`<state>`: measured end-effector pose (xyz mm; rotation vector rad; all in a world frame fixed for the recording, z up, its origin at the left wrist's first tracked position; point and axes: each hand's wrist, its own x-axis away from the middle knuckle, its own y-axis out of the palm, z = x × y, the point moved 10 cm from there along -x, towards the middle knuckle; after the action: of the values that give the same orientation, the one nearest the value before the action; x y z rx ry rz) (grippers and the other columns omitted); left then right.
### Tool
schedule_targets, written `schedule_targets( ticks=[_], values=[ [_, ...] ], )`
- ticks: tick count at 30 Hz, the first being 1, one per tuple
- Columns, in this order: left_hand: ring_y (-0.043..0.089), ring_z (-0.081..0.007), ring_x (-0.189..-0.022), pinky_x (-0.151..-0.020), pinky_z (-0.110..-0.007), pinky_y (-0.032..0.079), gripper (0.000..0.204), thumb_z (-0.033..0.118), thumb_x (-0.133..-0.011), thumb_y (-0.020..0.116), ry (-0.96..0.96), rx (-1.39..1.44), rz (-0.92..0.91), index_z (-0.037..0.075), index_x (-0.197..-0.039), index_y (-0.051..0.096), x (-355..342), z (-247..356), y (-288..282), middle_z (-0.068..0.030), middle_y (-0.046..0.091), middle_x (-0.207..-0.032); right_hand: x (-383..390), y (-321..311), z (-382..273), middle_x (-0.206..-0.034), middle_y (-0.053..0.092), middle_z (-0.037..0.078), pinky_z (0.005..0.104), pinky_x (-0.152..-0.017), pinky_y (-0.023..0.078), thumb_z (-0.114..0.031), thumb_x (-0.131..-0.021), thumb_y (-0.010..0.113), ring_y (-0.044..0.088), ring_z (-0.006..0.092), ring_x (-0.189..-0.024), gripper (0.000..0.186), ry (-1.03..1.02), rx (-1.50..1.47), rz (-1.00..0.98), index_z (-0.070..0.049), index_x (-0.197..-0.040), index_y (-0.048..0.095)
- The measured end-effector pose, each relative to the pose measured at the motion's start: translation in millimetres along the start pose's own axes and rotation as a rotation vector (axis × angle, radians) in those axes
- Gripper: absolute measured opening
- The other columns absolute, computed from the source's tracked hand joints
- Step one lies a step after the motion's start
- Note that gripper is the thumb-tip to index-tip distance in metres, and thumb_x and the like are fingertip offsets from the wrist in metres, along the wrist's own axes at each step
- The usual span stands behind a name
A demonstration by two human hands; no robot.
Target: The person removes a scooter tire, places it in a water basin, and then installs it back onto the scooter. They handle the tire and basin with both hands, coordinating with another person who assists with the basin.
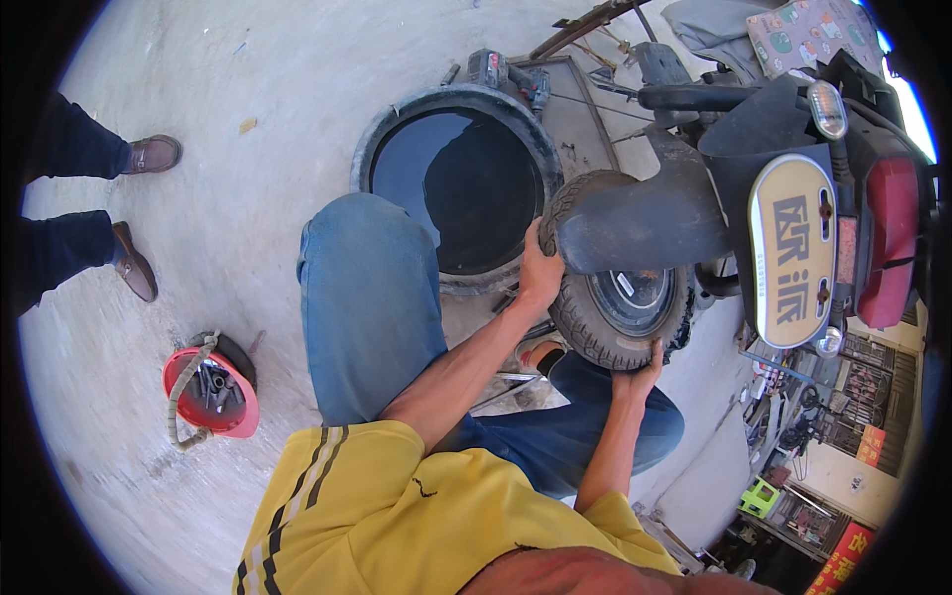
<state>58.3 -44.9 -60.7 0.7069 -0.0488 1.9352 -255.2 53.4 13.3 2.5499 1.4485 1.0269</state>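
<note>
Black rubber sits between two bare hands: one tyre (577, 322), on its wheel beneath one dark mudguard (640, 223) at the tail of one vehicle. The left hand (540, 270) grips the tyre's left edge, fingers curled around it; the right hand (638, 375) grips the near edge, thumb on the tread, other fingers partly hidden. Behind the wheel stand one yellowish plate (783, 253), one red tail light (890, 238) and two clear lamps (826, 109). One round basin (369, 139) of dark liquid lies just beside the tyre, one power tool (511, 74) at its far rim. Leftward, one red bowl (240, 421) holds several metal pieces (216, 387), too overlapped to count, near another person's two brown shoes (151, 156).
</note>
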Motion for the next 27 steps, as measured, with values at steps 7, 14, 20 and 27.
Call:
schedule_targets(
  ticks=[7,14,20,27],
  values=[
    [0.058,-0.0348,-0.136,-0.114,-0.041,0.044,0.081,0.03,-0.096,0.078,-0.025,0.104,0.006,0.005,-0.16,0.036,8.0,-19.9,1.4,-0.0266,0.059,-0.146,6.3,11.6,17.0,-0.165,0.043,0.01,0.0635,-0.122,0.034,-0.06,-0.102,0.059,0.04,0.0346,-0.152,0.075,-0.06,0.016,0.018,-0.017,-0.161,0.042],
    [0.056,-0.0312,-0.137,-0.116,-0.039,0.043,0.078,0.027,-0.097,0.076,0.041,0.122,-0.005,0.003,-0.16,0.036,6.6,-30.3,-3.6,-0.0245,0.056,-0.149,62.7,79.8,112.3,-0.168,0.032,0.013,0.0705,-0.12,0.029,-0.066,-0.087,0.075,0.031,0.0408,-0.154,0.098,-0.055,-0.368,0.203,-0.02,-0.164,0.034],
    [0.054,-0.0317,-0.139,-0.117,-0.039,0.04,0.077,0.022,-0.098,0.074,0.027,0.107,-0.056,0.002,-0.16,0.034,1.3,-25.6,-0.8,-0.0216,0.055,-0.15,54.2,92.9,117.5,-0.16,0.043,0.015,0.0703,-0.12,0.032,-0.055,-0.088,0.077,0.039,0.0434,-0.148,0.084,0.035,-0.371,0.363,-0.014,-0.154,0.046],
    [0.055,-0.0334,-0.136,-0.117,-0.041,0.039,0.073,0.051,-0.107,0.054,0.067,-0.044,-0.134,0.003,-0.158,0.036,-10.8,-21.5,-3.0,-0.0198,0.059,-0.144,56.5,107.5,107.1,-0.159,0.045,0.016,0.0716,-0.119,0.031,-0.051,-0.087,0.075,0.04,0.0437,-0.147,0.08,0.093,-0.485,0.35,-0.015,-0.153,0.048]
  ],
)
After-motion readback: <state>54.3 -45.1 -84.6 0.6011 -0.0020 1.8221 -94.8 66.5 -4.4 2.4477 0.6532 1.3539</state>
